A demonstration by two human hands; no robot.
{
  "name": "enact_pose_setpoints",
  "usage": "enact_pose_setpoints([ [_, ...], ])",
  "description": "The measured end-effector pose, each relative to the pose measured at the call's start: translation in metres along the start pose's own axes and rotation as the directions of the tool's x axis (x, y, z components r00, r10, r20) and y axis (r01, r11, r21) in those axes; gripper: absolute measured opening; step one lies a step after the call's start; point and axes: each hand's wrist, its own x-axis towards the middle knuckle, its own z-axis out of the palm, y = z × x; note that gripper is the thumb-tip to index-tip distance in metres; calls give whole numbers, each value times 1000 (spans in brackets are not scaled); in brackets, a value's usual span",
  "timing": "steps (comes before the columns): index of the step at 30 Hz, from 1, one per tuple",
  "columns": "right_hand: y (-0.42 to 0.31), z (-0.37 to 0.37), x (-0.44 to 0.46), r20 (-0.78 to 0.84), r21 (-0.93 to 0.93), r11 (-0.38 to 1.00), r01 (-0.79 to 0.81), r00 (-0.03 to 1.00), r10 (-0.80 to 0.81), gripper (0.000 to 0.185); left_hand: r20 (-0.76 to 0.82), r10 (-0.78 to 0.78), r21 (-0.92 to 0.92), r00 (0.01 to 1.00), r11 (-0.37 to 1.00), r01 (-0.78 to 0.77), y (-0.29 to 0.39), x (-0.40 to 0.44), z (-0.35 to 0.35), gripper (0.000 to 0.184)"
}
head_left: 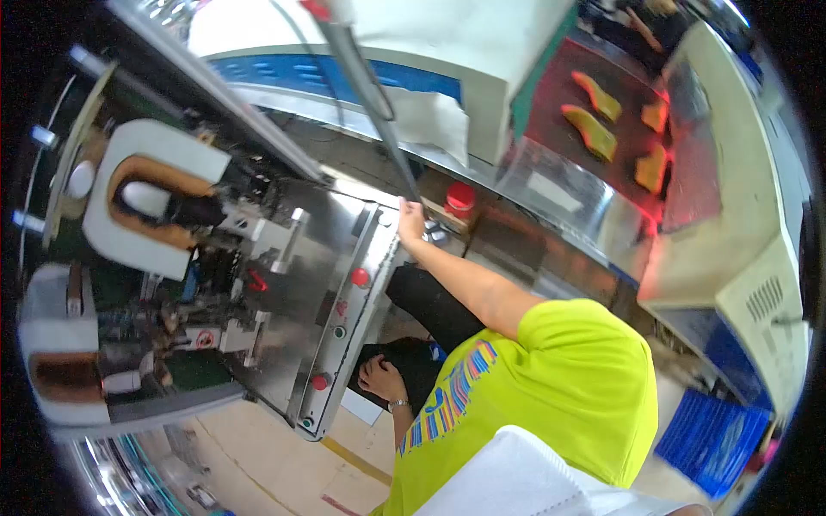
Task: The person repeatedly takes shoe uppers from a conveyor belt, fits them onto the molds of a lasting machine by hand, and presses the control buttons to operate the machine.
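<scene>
My right hand (411, 224) is at the far corner of a metal control panel (351, 301), beside a pale round button (385, 218). Its fingers look bunched together, and what they hold, if anything, is hidden. Resting on my black trouser leg (372, 354) is my left hand (384, 378), fingers loosely apart and nothing in them; a watch (398, 403) is on that wrist. Red buttons (360, 277) and darker ones line the panel. Behind it, the machine carries a white U-shaped part with a brown lining (105, 199) and a second similar part (60, 344).
A slanting metal bar (366, 86) rises past my right hand. Near it stands a red-lidded container (460, 198). Several yellow shaped pieces (589, 132) lie under red light on a conveyor (551, 103). Blue crates (712, 440) stand on the floor. Another person (645, 30) is at the back.
</scene>
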Motion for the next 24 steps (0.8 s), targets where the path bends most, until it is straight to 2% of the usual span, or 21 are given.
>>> enact_pose_setpoints([
  [1, 11, 4, 4, 45, 76, 997, -35, 999, 31, 45, 11, -16, -9, 1000, 1000, 16, 2, 0, -2, 15],
  [2, 10, 4, 1, -43, 105, 994, 35, 999, -30, 48, -10, -15, -14, 1000, 1000, 15, 0, 0, 1, 15],
  [4, -8, -6, -10, -32, 24, 1000, -7, 999, 8, 51, -43, -7, -20, 999, 1000, 6, -4, -1, 5, 16],
  [7, -6, -5, -9, -18, 15, 1000, -6, 1000, 7, 54, 61, -81, -41, 995, 996, 84, -3, -2, -2, 22],
  [10, -11, -9, -10, 22, -45, 997, -59, 998, 60, 58, -105, -315, 5, 943, 948, 318, -12, -4, 7, 39],
  [13, -9, -7, -8, -2, -78, 996, -36, 999, 36, 50, -24, -507, -81, 861, 860, 504, -24, -2, 17, 57],
  [14, -6, -7, -7, 8, -70, 997, 8, 1000, -8, 50, -17, -488, -23, 873, 873, 487, -30, -3, 21, 66],
  [17, -9, -9, -9, 4, -93, 996, 10, 1000, -10, 50, 28, -544, -163, 839, 825, 540, -32, -6, 7, 69],
  [18, -7, -8, -7, 13, -97, 995, 2, 1000, -1, 51, 41, -578, -197, 815, 795, 574, -41, -8, 11, 81],
  [21, -5, -9, -6, 21, -78, 995, 63, 998, -61, 54, 117, -649, -373, 752, 673, 639, -61, -14, 15, 95],
  [22, -8, -10, -8, 28, -80, 995, 56, 998, -54, 56, 100, -584, -496, 806, 673, 549, -71, -15, 18, 106],
  [24, -12, -12, -11, 32, -90, 995, 44, 999, -41, 56, 116, -594, -507, 796, 654, 561, -80, -13, 26, 105],
])
